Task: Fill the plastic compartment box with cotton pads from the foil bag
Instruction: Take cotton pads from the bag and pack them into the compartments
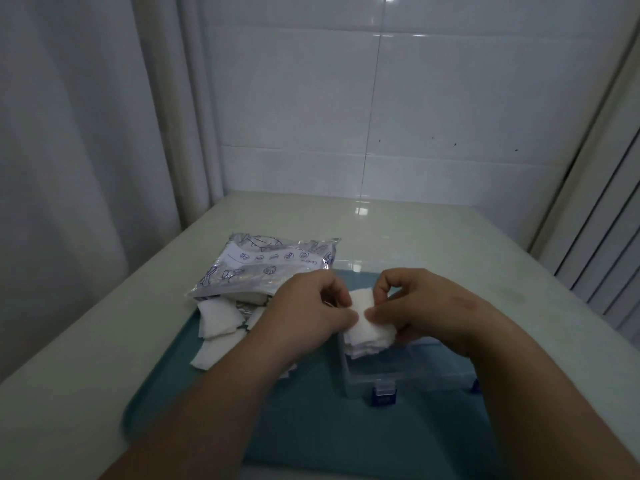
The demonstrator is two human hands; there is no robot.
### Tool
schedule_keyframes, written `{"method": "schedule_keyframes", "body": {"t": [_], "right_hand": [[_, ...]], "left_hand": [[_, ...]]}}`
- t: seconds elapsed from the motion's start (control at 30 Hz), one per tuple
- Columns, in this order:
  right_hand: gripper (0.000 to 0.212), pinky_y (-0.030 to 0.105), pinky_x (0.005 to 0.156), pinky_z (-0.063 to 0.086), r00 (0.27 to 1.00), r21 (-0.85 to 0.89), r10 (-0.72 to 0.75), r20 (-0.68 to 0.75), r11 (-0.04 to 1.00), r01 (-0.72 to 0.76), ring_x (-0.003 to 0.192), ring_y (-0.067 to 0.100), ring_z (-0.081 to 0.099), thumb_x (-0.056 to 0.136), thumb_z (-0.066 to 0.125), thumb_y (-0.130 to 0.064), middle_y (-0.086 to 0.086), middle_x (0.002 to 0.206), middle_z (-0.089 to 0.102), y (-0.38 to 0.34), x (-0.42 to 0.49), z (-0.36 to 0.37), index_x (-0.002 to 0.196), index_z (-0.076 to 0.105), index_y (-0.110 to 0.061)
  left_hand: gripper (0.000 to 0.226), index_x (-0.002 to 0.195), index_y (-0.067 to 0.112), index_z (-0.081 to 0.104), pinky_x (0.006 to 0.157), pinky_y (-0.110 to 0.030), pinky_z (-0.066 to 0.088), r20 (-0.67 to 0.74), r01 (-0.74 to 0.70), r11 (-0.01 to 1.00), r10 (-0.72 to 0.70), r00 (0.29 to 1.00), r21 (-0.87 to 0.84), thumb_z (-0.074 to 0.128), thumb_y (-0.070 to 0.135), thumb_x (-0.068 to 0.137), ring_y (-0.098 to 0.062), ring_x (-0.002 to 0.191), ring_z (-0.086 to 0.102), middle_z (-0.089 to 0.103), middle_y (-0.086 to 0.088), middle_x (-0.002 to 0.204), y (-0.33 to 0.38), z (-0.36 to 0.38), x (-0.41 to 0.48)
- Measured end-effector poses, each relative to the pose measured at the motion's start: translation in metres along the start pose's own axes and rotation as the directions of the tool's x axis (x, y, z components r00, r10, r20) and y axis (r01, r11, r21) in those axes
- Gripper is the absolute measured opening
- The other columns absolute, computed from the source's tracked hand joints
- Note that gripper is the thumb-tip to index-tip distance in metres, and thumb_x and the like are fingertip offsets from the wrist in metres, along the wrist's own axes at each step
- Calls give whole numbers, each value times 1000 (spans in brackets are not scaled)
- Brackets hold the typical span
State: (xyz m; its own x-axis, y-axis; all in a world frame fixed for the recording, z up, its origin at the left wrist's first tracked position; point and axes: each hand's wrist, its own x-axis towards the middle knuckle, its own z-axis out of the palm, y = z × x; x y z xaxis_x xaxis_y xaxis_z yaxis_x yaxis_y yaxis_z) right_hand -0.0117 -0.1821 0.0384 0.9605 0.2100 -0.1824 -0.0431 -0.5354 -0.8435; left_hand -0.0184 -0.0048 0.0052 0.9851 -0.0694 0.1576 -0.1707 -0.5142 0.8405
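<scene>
A clear plastic compartment box (408, 374) with blue latches lies open on a teal tray (311, 427). Over its left end I hold a small stack of white square cotton pads (369, 332) between both hands. My left hand (304, 317) pinches the stack's left side and my right hand (415, 306) grips its right side, thumbs meeting on top. The silver foil bag (266, 268) lies behind my left hand, its open mouth toward me. Several loose cotton pads (218, 327) spill from it onto the tray. The box's inside is mostly hidden by my right hand.
The tray sits on a pale tabletop (433, 237) against a white tiled wall (381, 98). A curtain (86, 150) hangs at the left. A slatted white panel (606, 237) stands at the right.
</scene>
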Motion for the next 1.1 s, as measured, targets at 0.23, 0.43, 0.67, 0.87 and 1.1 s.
{"method": "schedule_keyframes", "body": {"t": [0.23,0.43,0.67,0.87,1.1], "right_hand": [[13,37,67,61,1000,-32,-1,15,999,1,66,21,70,80,76,-10,11,74,71,-2,-8,-6,77,64,-10],[13,40,67,62,988,-75,113,109,992,-106,74,29,72,82,72,-3,17,80,71,2,-3,3,78,61,-7],[14,37,64,62,994,-12,94,-49,995,-95,75,31,69,81,73,-3,18,81,68,7,9,12,76,61,-7],[11,25,57,56,994,-67,105,-41,992,-108,65,20,64,82,74,-8,10,73,66,10,11,13,80,63,-9],[13,27,59,53,990,-103,135,-28,985,-137,57,16,58,81,75,-17,2,61,62,15,13,12,78,63,-14]], "left_hand": [[16,73,14,66,57,-19,50,101,10,998,-4,995,-55,82,11,70,-3,55,59,66,3,65,7,-5,-5],[16,68,24,67,75,-39,57,161,5,996,-20,987,90,82,19,68,-10,69,65,69,8,70,1,-4,-1],[20,77,34,65,62,-19,40,101,-61,972,39,994,226,76,18,76,-2,71,57,62,12,80,0,-4,4],[23,85,40,58,66,-17,38,152,-157,938,114,982,309,73,25,78,-2,76,53,47,10,98,-1,3,-1],[19,95,38,66,72,-20,45,132,-93,935,50,990,343,71,28,79,-4,83,58,54,11,97,-2,2,-3]]}}
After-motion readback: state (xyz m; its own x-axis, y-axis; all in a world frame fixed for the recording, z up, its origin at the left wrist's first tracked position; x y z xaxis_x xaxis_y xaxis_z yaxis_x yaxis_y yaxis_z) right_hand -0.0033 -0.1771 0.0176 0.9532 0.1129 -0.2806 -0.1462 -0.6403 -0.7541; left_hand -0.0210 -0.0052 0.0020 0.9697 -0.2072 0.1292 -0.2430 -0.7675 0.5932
